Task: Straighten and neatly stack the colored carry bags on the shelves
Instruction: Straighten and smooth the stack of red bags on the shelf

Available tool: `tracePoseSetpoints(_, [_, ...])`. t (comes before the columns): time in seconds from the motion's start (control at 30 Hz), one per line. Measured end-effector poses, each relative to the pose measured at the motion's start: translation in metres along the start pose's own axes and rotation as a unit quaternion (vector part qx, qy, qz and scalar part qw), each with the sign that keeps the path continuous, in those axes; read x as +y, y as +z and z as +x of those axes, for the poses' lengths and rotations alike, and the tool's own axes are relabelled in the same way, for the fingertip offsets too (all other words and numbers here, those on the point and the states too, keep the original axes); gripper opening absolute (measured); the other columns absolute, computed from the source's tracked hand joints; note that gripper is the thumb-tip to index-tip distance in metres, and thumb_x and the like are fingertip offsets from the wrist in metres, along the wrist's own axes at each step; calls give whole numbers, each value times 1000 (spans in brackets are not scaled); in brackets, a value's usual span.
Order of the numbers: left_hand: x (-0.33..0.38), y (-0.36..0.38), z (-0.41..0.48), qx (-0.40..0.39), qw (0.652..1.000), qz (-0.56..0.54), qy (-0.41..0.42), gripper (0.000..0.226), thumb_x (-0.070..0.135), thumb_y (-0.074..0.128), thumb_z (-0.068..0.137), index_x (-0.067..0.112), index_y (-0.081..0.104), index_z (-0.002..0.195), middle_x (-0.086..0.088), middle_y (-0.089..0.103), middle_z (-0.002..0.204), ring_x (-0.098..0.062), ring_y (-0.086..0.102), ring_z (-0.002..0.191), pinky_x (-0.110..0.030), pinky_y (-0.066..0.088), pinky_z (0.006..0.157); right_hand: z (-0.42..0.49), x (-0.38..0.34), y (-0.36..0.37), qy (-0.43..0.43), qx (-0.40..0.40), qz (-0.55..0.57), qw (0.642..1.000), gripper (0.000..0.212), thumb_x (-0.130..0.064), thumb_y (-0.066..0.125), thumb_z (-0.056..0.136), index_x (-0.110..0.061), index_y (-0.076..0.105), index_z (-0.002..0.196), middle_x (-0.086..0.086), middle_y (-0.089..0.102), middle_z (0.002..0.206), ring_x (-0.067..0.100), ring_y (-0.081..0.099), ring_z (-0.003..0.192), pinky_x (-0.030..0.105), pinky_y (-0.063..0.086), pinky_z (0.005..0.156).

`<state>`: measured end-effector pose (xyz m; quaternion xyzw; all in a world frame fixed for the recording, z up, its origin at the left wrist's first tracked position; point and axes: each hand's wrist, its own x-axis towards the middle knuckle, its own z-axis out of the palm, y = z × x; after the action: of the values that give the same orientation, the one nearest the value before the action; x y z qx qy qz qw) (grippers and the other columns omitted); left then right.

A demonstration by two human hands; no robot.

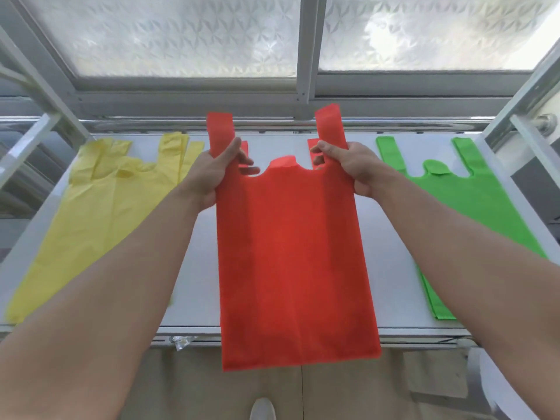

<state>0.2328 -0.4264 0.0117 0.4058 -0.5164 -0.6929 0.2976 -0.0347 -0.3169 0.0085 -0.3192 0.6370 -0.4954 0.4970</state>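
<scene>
My left hand (216, 169) and right hand (348, 163) grip the red bag's (294, 253) handles; I'd lower it level between the yellow (100, 207) and green stacks (472, 207).

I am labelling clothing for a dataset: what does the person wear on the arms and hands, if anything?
Nothing shows. Both forearms are bare to the picture's edge, with no sleeve in view. The left hand and the right hand have no gloves, and no watch, bracelet or ring can be seen.
</scene>
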Motion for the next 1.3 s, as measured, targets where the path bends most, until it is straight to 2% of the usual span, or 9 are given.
tracePoseSetpoints(0.13, [-13, -7, 34, 138, 980, 119, -82, 58, 51, 76, 89, 0, 63, 114, -6, 70, 95, -18, 71, 72, -37, 62, 71, 25, 1, 2, 70, 86, -72, 991, 52, -50, 77, 87, -7, 68, 116, 7, 73, 97, 20, 71, 79, 35, 61, 72])
tracePoseSetpoints(0.3, [-52, -31, 9, 150, 965, 181, -113, 63, 16, 77, 90, 5, 45, 143, -18, 67, 115, -26, 66, 83, -47, 59, 89, 2, 39, -7, 111, 81, -215, 967, 20, -10, 70, 87, -9, 65, 107, 9, 65, 89, 19, 64, 74, 34, 62, 73])
tracePoseSetpoints(0.43, [-65, -29, -23, 124, 963, 238, -11, 44, 3, 65, 95, 22, 49, 131, -9, 68, 107, -21, 65, 79, -36, 56, 69, -11, 62, -11, 36, 97, -263, 959, 35, -8, 67, 85, -11, 65, 120, 2, 67, 87, 19, 65, 82, 39, 57, 85])
tracePoseSetpoints(0.63, [-44, -16, -17, 99, 952, 245, 153, 33, 0, 63, 93, 25, 70, 114, 2, 72, 114, -12, 69, 86, -25, 56, 69, -12, 34, -11, 5, 114, -160, 981, 30, 0, 59, 89, -12, 66, 116, 6, 69, 86, 16, 66, 68, 36, 59, 72])
tracePoseSetpoints(0.73, [-50, -9, 7, 134, 940, 271, 159, 36, 8, 65, 94, 21, 67, 127, 3, 69, 123, -13, 69, 94, -34, 60, 85, 4, 31, -14, 24, 157, -121, 980, 32, 0, 58, 89, -15, 67, 115, 4, 70, 86, 11, 63, 60, 30, 57, 61])
tracePoseSetpoints(0.9, [-82, -6, 23, 134, 906, 388, 100, 67, 8, 69, 92, 12, 44, 155, -12, 51, 151, -29, 49, 137, -40, 37, 118, 17, 68, -16, 36, 178, -221, 958, 48, -9, 66, 86, -21, 60, 132, 13, 71, 106, 23, 68, 82, 39, 61, 74])
tracePoseSetpoints(1.13, [-74, -3, 16, 196, 890, 370, 178, 41, 9, 76, 89, 12, 63, 128, -12, 53, 132, -22, 61, 106, -35, 51, 101, 1, 57, -12, 9, 189, -357, 915, 51, -25, 67, 94, -9, 54, 140, 11, 65, 127, 28, 62, 119, 35, 49, 95])
tracePoseSetpoints(1.2, [-78, -1, 1, 245, 899, 336, 137, 38, 17, 80, 88, 13, 60, 120, -11, 50, 129, -23, 62, 106, -35, 52, 99, -18, 53, -10, 33, 173, -438, 882, 45, -35, 67, 95, -2, 58, 125, 15, 65, 119, 33, 61, 119, 34, 46, 87])
tracePoseSetpoints(1.3, [-95, 6, -39, 261, 894, 356, 74, 48, 29, 81, 86, 13, 53, 121, -11, 49, 126, -31, 61, 111, -45, 51, 101, -60, 53, -3, 95, 87, -536, 834, 50, -53, 63, 96, -8, 54, 74, 8, 58, 73, 32, 66, 92, 31, 43, 71])
